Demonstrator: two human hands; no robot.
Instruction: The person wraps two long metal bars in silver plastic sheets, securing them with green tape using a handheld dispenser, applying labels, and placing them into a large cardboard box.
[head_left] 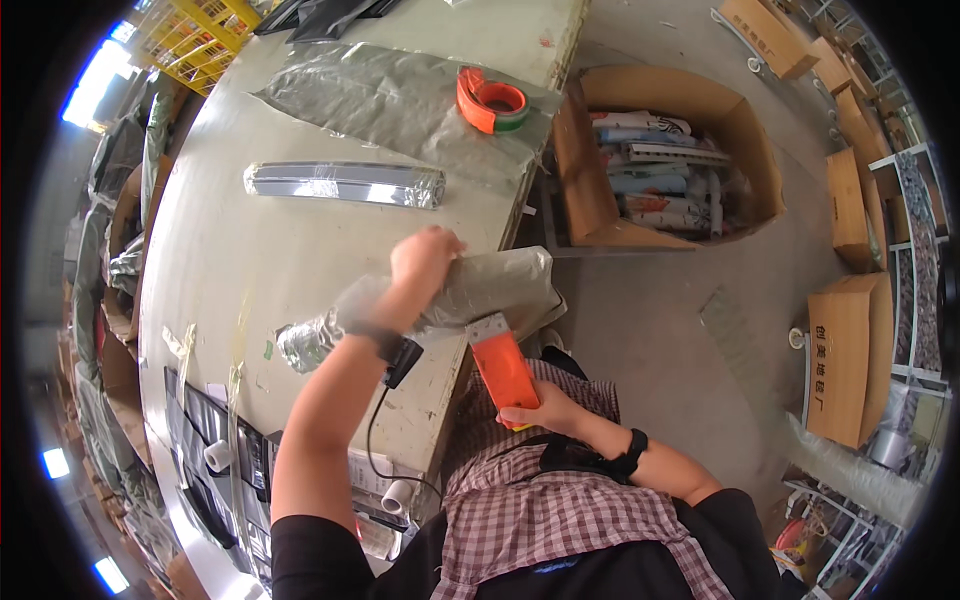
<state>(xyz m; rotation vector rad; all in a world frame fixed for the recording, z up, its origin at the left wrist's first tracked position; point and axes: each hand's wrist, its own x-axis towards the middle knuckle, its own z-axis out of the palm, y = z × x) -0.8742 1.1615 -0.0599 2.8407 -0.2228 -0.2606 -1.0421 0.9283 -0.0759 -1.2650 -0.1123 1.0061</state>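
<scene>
A long package in silvery clear plastic film [500, 285] lies at the table's near right edge, one end jutting past it. On top of it rests my left hand [424, 262], fingers curled and partly hidden, slightly blurred; what they pinch, if anything, does not show. My right hand [545, 408] is closed round an orange block-shaped tool with a grey metal end [508, 372]. That metal end is close to the package's near side. Farther up the table lies another slim package in shiny clear film [345, 185].
An orange tape dispenser [492, 102] sits on a sheet of grey plastic film [370, 95]. Right of the table stands an open carton [745, 110] holding several wrapped rolls. Black flat packs [200, 440] and small white rolls [398, 496] lie near left. More cartons [850, 350] line the right.
</scene>
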